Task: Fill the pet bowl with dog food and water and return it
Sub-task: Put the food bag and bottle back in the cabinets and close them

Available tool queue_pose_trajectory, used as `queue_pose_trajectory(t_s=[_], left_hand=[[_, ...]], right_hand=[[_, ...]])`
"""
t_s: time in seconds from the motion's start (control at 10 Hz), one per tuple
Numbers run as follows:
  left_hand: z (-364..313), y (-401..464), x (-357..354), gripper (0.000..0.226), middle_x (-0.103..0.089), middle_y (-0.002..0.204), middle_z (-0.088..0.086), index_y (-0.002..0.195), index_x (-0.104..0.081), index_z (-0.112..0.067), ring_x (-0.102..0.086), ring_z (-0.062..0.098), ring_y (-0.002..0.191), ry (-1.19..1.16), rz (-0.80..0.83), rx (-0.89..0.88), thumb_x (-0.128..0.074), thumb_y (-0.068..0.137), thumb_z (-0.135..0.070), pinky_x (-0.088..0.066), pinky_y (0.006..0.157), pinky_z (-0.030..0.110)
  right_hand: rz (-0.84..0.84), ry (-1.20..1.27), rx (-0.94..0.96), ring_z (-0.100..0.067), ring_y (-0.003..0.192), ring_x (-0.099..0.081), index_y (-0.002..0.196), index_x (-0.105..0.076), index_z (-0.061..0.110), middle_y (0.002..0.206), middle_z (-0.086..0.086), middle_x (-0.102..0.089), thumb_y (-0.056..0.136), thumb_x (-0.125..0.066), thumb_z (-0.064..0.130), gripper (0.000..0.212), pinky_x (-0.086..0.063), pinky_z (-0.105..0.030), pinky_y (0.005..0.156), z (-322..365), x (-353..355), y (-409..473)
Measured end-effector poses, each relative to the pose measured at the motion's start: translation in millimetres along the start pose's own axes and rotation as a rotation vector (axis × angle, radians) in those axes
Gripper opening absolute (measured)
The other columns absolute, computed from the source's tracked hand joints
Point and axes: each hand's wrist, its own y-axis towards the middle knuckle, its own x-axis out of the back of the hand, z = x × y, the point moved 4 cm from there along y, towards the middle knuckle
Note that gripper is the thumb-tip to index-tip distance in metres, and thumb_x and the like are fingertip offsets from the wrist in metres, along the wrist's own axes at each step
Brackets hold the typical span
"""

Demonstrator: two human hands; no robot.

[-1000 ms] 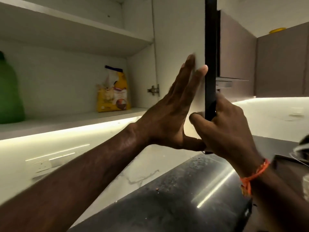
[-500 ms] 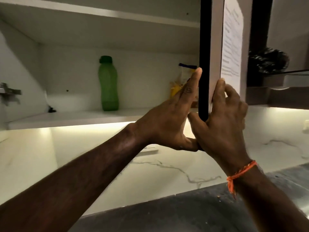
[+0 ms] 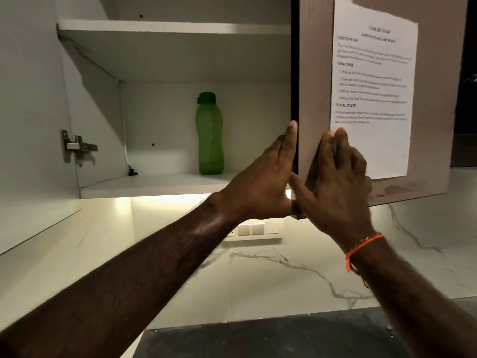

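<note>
Neither the pet bowl nor any dog food shows in this view; of the task's things only the green water bottle (image 3: 209,134) is visible, standing upright at centre frame on the lower shelf (image 3: 154,186) of an open wall cabinet. Just right of it, both hands meet at the cabinet door (image 3: 313,73), which stands edge-on. The left hand (image 3: 265,182) lies with straight fingers flat against the door's inner side, thumb stretched toward the bottom corner. The right hand (image 3: 338,182) grips the door's edge, fingers curled over its outer face and thumb on the near side. A printed sheet (image 3: 374,81) is stuck to that face, upper right. An orange wrist cord (image 3: 361,249) circles the right wrist. A hinge (image 3: 77,147) sits at left, switches (image 3: 254,229) below the hands, and the dark counter (image 3: 258,339) along the bottom.
</note>
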Motion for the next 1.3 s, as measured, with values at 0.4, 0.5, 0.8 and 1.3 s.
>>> queue_pose_trajectory(t_s=[0.4, 0.5, 0.8, 1.3], left_hand=[[90, 39, -63, 0.123, -0.006, 0.172, 0.018, 0.163, 0.003, -0.006, -0.012, 0.037, 0.159, 0.276, -0.031, 0.289, -0.076, 0.078, -0.047, -0.033, 0.121, 0.056], [91, 33, -64, 0.113, -0.007, 0.173, 0.015, 0.164, -0.001, -0.009, -0.011, 0.035, 0.159, 0.319, -0.051, 0.317, -0.071, 0.084, -0.048, -0.031, 0.122, 0.056], [45, 3, 0, 0.095, -0.001, 0.174, 0.014, 0.165, -0.001, -0.015, -0.002, 0.035, 0.160, 0.433, 0.064, 0.363, -0.063, 0.098, -0.038, -0.017, 0.128, 0.051], [-28, -115, 238, 0.066, -0.022, 0.169, 0.020, 0.145, -0.052, -0.014, -0.012, 0.042, 0.158, 1.126, -0.506, 0.431, -0.059, 0.091, -0.051, -0.015, 0.128, 0.056]], right_hand=[[0.062, -0.180, 0.158, -0.041, 0.150, -0.021, 0.161, -0.015, 0.018, 0.170, -0.013, -0.005, 0.096, -0.037, 0.068, 0.085, -0.041, -0.057, 0.103, -13, -73, 30], [0.053, -0.190, 0.172, -0.043, 0.150, -0.022, 0.161, -0.016, 0.016, 0.170, -0.015, -0.005, 0.098, -0.038, 0.064, 0.082, -0.041, -0.058, 0.101, -14, -81, 30], [0.023, -0.026, 0.181, -0.041, 0.133, -0.036, 0.138, -0.042, 0.016, 0.155, -0.016, -0.033, 0.084, -0.069, 0.047, 0.069, -0.041, -0.054, 0.096, 13, -66, 30], [0.169, 1.041, 0.471, -0.022, 0.137, -0.049, 0.158, -0.023, 0.021, 0.153, 0.001, -0.049, 0.087, -0.065, 0.058, 0.090, -0.034, -0.054, 0.115, 249, -8, -29]])
